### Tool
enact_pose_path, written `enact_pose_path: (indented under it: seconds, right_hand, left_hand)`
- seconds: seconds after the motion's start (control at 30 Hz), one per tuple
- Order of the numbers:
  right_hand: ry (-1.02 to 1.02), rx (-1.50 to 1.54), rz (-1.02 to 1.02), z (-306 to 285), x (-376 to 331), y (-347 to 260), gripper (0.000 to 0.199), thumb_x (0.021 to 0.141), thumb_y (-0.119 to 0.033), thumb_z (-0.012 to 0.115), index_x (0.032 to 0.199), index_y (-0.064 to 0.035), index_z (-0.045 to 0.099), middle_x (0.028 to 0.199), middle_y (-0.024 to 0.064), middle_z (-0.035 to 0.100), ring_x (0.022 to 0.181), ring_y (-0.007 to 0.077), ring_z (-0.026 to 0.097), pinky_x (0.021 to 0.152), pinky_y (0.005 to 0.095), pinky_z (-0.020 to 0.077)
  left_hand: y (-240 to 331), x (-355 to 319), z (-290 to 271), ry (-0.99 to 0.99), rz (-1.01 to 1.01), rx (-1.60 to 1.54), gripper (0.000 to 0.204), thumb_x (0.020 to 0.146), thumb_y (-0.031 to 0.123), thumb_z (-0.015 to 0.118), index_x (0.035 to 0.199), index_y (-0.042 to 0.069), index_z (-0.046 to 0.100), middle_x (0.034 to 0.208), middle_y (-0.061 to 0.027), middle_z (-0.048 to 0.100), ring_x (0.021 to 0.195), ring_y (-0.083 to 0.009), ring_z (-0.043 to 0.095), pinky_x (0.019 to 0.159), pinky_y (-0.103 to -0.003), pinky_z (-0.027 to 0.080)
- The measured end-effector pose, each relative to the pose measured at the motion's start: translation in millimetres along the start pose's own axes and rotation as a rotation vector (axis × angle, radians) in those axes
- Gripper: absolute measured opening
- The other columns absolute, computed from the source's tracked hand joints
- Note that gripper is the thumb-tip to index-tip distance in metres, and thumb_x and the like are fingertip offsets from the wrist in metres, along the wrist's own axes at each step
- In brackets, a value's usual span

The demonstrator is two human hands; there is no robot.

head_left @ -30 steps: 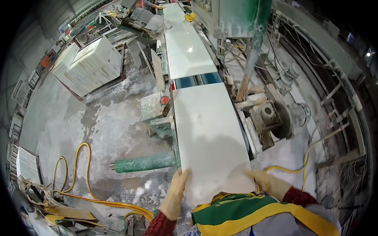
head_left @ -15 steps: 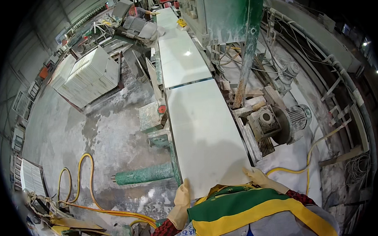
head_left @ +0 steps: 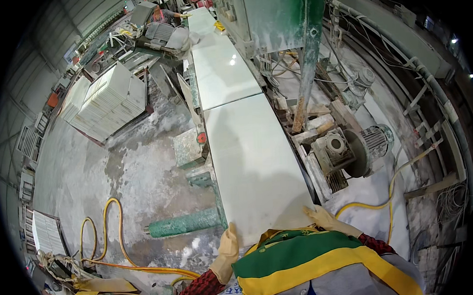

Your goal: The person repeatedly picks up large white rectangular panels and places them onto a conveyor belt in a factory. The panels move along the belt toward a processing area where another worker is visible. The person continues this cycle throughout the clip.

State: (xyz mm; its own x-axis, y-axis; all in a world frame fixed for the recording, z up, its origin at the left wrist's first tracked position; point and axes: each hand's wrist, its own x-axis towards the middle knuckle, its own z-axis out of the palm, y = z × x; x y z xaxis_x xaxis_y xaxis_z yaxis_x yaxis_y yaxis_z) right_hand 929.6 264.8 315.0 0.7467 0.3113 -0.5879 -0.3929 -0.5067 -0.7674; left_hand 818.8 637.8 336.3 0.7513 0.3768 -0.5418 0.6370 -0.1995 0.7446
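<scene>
A pale, smooth stone slab (head_left: 258, 162) lies flat on a long conveyor line and reaches almost to my body. My left hand (head_left: 227, 248), in a cream glove, holds its near left corner with the thumb against the edge. At the near right edge my right hand (head_left: 324, 217), gloved alike, grips the slab, its fingers partly hidden. Beyond, a second pale slab (head_left: 225, 74) lies end to end with the first, a thin seam between them. My green and yellow apron (head_left: 299, 255) covers part of the slab's near end.
Stacked pale slabs (head_left: 110, 103) stand on the floor at left. A green roller (head_left: 184, 223) juts out beside the line. Yellow hoses (head_left: 118, 226) loop over the floor. Right of the line are a motor (head_left: 376, 141) and a green machine housing (head_left: 281, 19). Far ahead stands another person (head_left: 159, 15).
The dark gap between the two slabs has narrowed to a thin seam. Both my hands keep their places on the near slab. The view has shifted slightly.
</scene>
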Motion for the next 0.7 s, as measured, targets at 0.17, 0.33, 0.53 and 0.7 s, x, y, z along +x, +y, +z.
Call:
enact_pose_path:
  seconds: [0.17, 0.33, 0.53, 0.7]
  right_hand:
    - [0.051, 0.02, 0.001, 0, 11, 4, 0.079, 0.109, -0.072, 0.061, 0.13, 0.0031, 0.072, 0.116, 0.0095, 0.075, 0.107, 0.0217, 0.066, 0.095, 0.038, 0.0526]
    - [0.028, 0.038, 0.084, -4, 0, -35, 0.085, 0.108, -0.076, 0.059, 0.133, 0.003, 0.072, 0.115, 0.013, 0.076, 0.108, 0.0245, 0.068, 0.099, 0.0398, 0.0523]
    - [0.123, -0.142, 0.081, -15, 3, -43, 0.091, 0.106, -0.082, 0.055, 0.137, 0.0017, 0.072, 0.118, 0.015, 0.078, 0.112, 0.027, 0.07, 0.102, 0.043, 0.0525]
    - [0.091, -0.204, 0.109, -23, 16, -34, 0.093, 0.104, -0.085, 0.055, 0.138, 0.0, 0.073, 0.117, 0.0151, 0.078, 0.11, 0.028, 0.07, 0.101, 0.0441, 0.0527]
  left_hand:
    - [-8, 17, 5, 0.095, -0.012, 0.114, 0.087, 0.109, 0.084, 0.039, 0.139, 0.012, 0.078, 0.133, -0.0231, 0.078, 0.128, -0.0469, 0.07, 0.111, -0.051, 0.052]
    - [-23, 38, 8, 0.118, -0.04, 0.263, 0.08, 0.111, 0.079, 0.038, 0.132, 0.014, 0.08, 0.128, -0.0224, 0.08, 0.123, -0.0479, 0.072, 0.106, -0.054, 0.055]
    - [17, 40, 8, 0.001, -0.168, 0.351, 0.072, 0.114, 0.064, 0.038, 0.137, 0.007, 0.075, 0.129, -0.0269, 0.077, 0.124, -0.0469, 0.072, 0.103, -0.053, 0.054]
    - [-1, 52, 8, -0.022, -0.175, 0.309, 0.08, 0.112, 0.07, 0.032, 0.138, 0.008, 0.075, 0.122, -0.0258, 0.08, 0.118, -0.0459, 0.075, 0.103, -0.051, 0.055]
